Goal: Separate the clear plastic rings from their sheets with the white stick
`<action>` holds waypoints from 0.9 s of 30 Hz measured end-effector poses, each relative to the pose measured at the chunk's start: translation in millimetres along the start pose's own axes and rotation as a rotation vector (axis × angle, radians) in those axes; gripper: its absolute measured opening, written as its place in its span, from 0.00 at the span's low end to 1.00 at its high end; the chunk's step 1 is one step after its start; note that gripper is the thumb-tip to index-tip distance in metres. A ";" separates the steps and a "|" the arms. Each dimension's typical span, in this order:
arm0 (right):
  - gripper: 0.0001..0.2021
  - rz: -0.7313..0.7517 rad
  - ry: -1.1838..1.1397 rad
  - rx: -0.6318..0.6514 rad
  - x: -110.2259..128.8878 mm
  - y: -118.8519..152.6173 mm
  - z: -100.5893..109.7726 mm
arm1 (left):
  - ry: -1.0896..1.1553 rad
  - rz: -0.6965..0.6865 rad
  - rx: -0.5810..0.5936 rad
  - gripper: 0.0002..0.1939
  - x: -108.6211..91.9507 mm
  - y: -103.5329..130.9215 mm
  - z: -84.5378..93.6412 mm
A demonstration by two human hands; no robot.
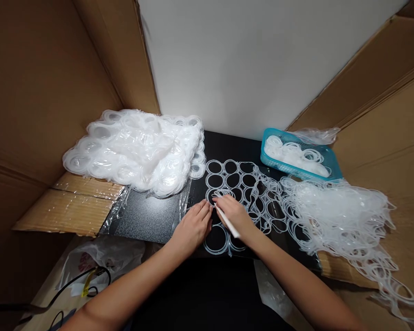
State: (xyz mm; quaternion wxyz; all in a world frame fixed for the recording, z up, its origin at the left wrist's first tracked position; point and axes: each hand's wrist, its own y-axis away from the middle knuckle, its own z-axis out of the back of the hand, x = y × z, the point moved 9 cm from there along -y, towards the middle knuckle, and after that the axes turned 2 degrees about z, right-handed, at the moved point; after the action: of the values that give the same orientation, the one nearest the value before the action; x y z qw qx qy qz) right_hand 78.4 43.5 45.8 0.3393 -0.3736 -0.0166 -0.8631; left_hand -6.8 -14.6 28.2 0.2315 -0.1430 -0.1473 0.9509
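- The thing being worked was a translucent plastic sheet of joined round rings [223, 173], laid flat on the black tabletop [232, 141] in front of the person, between the two larger heaps.
- The left hand [194, 228] rested at the sheet's left edge, its fingers close together and pointing toward the other hand; whether the fingertips pinched any plastic, I cannot tell.
- The right hand [236, 213] was closed around a slim white stick-like tool [228, 223], which slanted out below the palm. Its fingertips met a few thin, pale loose-looking rings [222, 193] over the sheet; how firmly they were held was hidden.
- The step in hand, as I judge it, was freeing rings from the sheet, with the left hand steadying the edge.
- To the left sat a thick, glossy stack of whitish ring sheets [141, 149]; to the right, a tangled heap of clear plastic webbing [348, 207] spilled past the table's edge.
- Behind that heap stood a turquoise plastic basket [284, 168] with white rings [290, 157] inside.
- The next move seemed to call for a light hold near the edge and a careful lift, since such thin webbing could snag or stretch.
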 end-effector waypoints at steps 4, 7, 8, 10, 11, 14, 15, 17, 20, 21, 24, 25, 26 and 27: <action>0.05 -0.123 -0.131 0.024 -10.3 -3.4 7.9 | 0.012 0.009 -0.008 0.20 0.1 1.4 1.3; 0.05 -0.116 -0.147 0.037 -9.3 -3.9 8.6 | 0.027 0.016 -0.020 0.21 0.5 2.4 0.8; 0.05 -0.104 -0.146 0.031 -8.2 -3.8 8.3 | 0.028 0.017 -0.021 0.22 0.7 2.7 0.2; 0.06 -0.089 -0.138 0.021 -7.0 -3.4 6.9 | 0.030 0.018 -0.016 0.22 1.2 3.1 -1.3; 0.06 -0.087 -0.130 0.016 -6.8 -3.1 6.1 | 0.031 0.017 -0.013 0.22 1.3 3.3 -2.0; 0.06 -0.084 -0.090 0.013 -6.3 -2.1 3.7 | 0.022 0.009 -0.001 0.22 1.2 3.7 -2.6; 0.06 -0.078 -0.069 0.014 -5.5 -1.5 2.8 | 0.013 0.002 0.004 0.22 0.9 3.7 -2.5; 0.07 -0.035 -0.010 0.016 -1.1 0.4 0.4 | -0.005 -0.011 0.013 0.22 0.0 3.3 -2.1; 0.10 0.066 0.111 0.030 8.8 4.6 -7.0 | -0.014 -0.020 0.012 0.21 -0.6 2.2 -0.7; 0.12 0.088 0.143 0.038 10.8 6.0 -10.1 | -0.011 -0.020 0.010 0.21 -0.5 1.9 -0.3; 0.12 0.081 0.166 0.041 8.7 7.5 -15.2 | -0.009 -0.020 0.005 0.21 -0.5 1.5 0.3; 0.12 0.067 0.148 0.031 6.5 7.0 -14.3 | -0.013 -0.019 0.007 0.21 -0.4 1.4 -0.1; 0.11 0.049 0.125 0.011 3.7 6.2 -11.4 | -0.018 -0.017 0.013 0.21 -0.3 1.4 -1.0; 0.11 0.033 0.102 -0.016 0.7 5.0 -6.3 | -0.022 -0.015 0.019 0.21 -0.2 1.5 -2.0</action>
State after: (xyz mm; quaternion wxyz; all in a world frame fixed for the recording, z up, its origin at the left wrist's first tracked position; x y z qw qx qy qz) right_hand 77.1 37.4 40.6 0.3508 -0.3320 0.0137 -0.8755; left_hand -6.6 -15.5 25.9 0.2382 -0.1293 -0.1416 0.9521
